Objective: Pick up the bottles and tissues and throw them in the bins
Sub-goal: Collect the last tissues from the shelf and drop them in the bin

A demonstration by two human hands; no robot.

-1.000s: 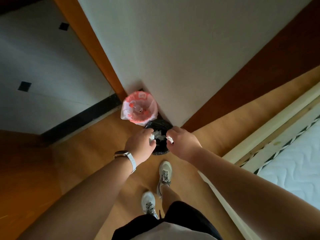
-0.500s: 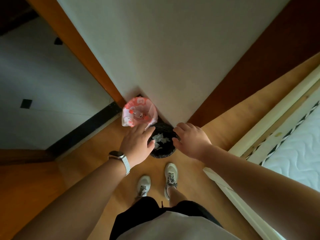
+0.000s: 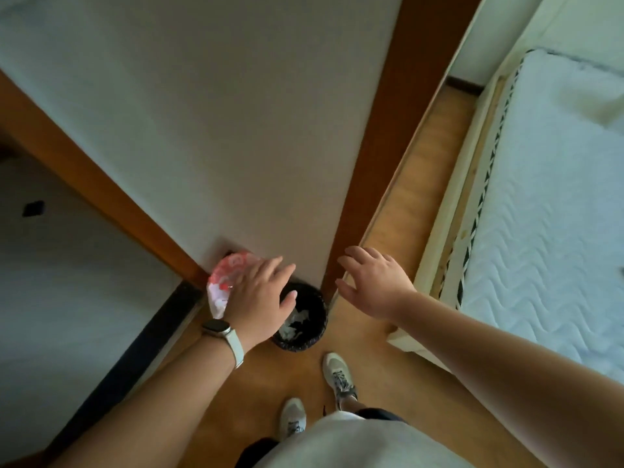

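Note:
A black bin [image 3: 312, 327] stands on the wooden floor at the foot of the wall corner, with white tissues [image 3: 297, 320] lying inside it. Just left of it is a bin lined with a red-and-white bag [image 3: 223, 282], partly hidden by my left hand; no bottle shows in it now. My left hand [image 3: 260, 298], a watch on its wrist, hovers with spread fingers over both bins and holds nothing. My right hand [image 3: 374, 285] is raised to the right of the black bin, fingers spread, empty.
A white wall [image 3: 219, 130] with a brown wooden edge rises behind the bins. A bed with a white quilted mattress [image 3: 540, 231] in a pale wooden frame fills the right. Grey tiled floor [image 3: 67, 282] lies left past a dark threshold. My shoes [image 3: 337, 373] stand before the bins.
Both hands let go of the tissue pieces over the black bin and opened. They then lifted and drew apart, and the view swung right toward the bed.

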